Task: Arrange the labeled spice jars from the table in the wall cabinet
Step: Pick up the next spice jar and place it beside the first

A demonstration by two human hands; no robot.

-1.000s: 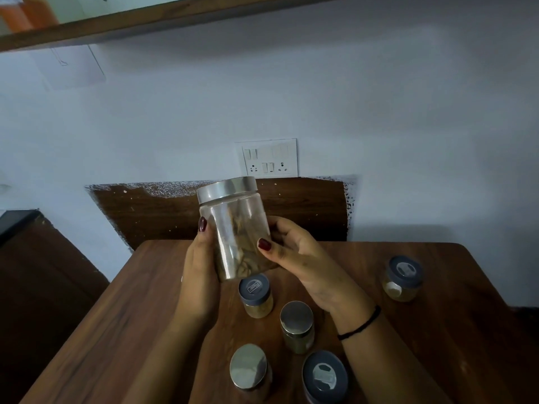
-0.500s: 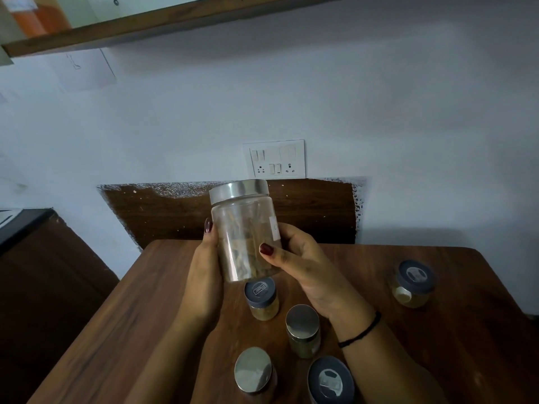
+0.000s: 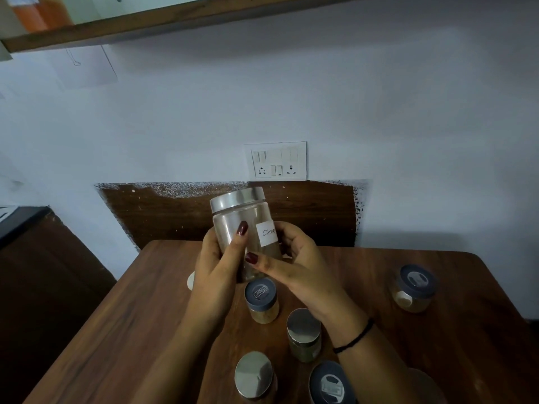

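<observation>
Holding the tall clear jar (image 3: 242, 228) up over the far half of the table (image 3: 140, 316), we grasp it from both sides. Our left hand (image 3: 214, 275) wraps its nine o'clock side, with the thumb laid across the front. Our right hand (image 3: 294, 266) curls round the three o'clock side, with the thumb below the white label (image 3: 266, 233). The jar leans a little, its silver lid toward eleven o'clock, and brownish contents sit in its lower part. The label's handwriting starts "Cin"; we cannot read the rest. A black band (image 3: 354, 338) circles our right wrist.

On the table at six o'clock from the held jar stands a blue-lidded jar (image 3: 261, 300), with a silver-lidded jar (image 3: 303, 333) at five o'clock of that. A second silver-lidded jar (image 3: 254, 374) and a second blue-lidded jar (image 3: 331, 383) stand at the view's bottom edge. A third blue-lidded jar (image 3: 414, 288) stands well apart at three o'clock. The wall cabinet (image 3: 175, 21) crosses the view at eleven o'clock, and a switch plate (image 3: 278, 161) sits on the wall at twelve o'clock.
</observation>
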